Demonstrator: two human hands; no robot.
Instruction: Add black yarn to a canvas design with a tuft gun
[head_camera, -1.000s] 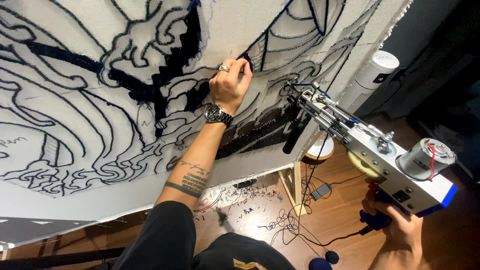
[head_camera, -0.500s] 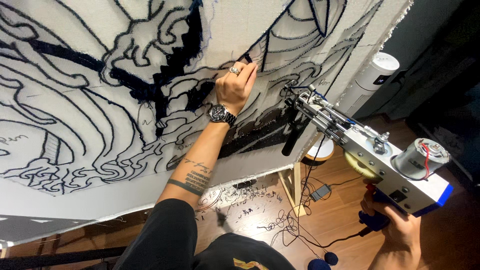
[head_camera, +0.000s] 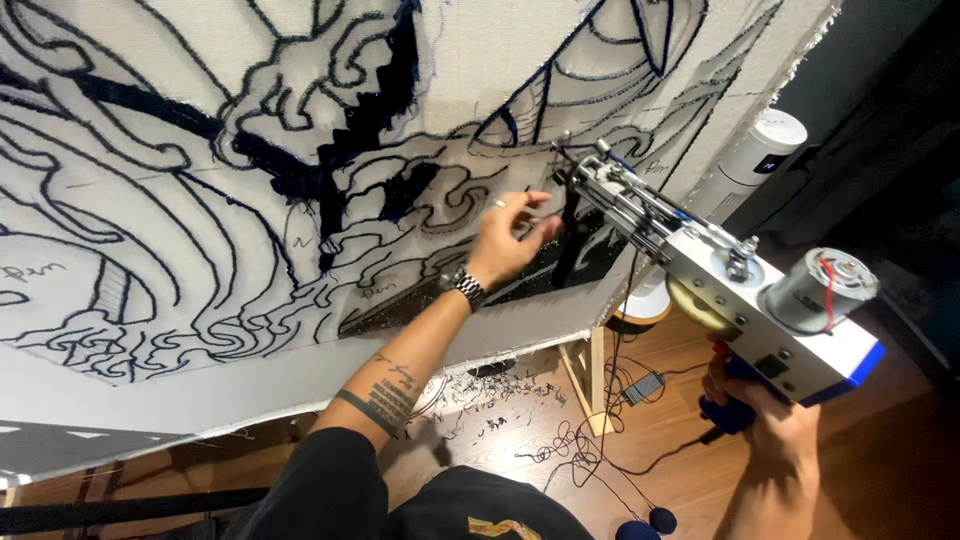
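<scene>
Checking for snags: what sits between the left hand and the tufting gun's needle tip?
In the head view, only stretched cloth with dark tufted patches; the left hand is just short of the gun.

Hands: two, left (head_camera: 505, 245) and right (head_camera: 770, 425).
Tufting gun (head_camera: 730, 285): one, in the right hand.
Cloth (head_camera: 200, 160): one, before the left hand.
Watch (head_camera: 467, 287): one, left wrist.
Yarn balls (head_camera: 660, 520): two, floor below the right hand.
White cylinder (head_camera: 750, 165): one, beyond the gun.
</scene>
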